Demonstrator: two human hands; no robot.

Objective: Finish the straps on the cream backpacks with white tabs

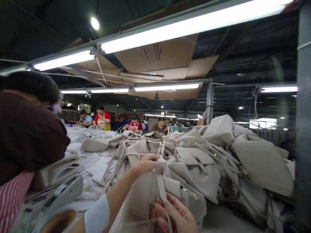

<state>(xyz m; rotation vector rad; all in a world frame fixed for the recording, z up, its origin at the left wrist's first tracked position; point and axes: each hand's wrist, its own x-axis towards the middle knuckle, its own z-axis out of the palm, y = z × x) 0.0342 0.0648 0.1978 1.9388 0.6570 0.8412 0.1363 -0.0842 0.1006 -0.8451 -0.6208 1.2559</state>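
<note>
A light beige bag (pixel 142 197) with a gold-coloured metal piece (pixel 152 212) lies in front of me at the bottom centre. My left hand (pixel 148 162) reaches over it, its fingers closed on whitish material (pixel 162 161) at the top of the bag. Below and to the right, my right hand (pixel 176 215) pinches a narrow beige strap (pixel 162 191) between thumb and fingers. The strap runs up from that hand towards the left one. A second gold-coloured fitting (pixel 190 193) shows on the bag's right part.
A large heap of beige bags (pixel 191 157) fills the middle and right. Close on the left, a person in a dark top (pixel 29 129) leans in. A round container (pixel 59 221) stands bottom left. Several people sit farther back. A grey post (pixel 303 129) rises at right.
</note>
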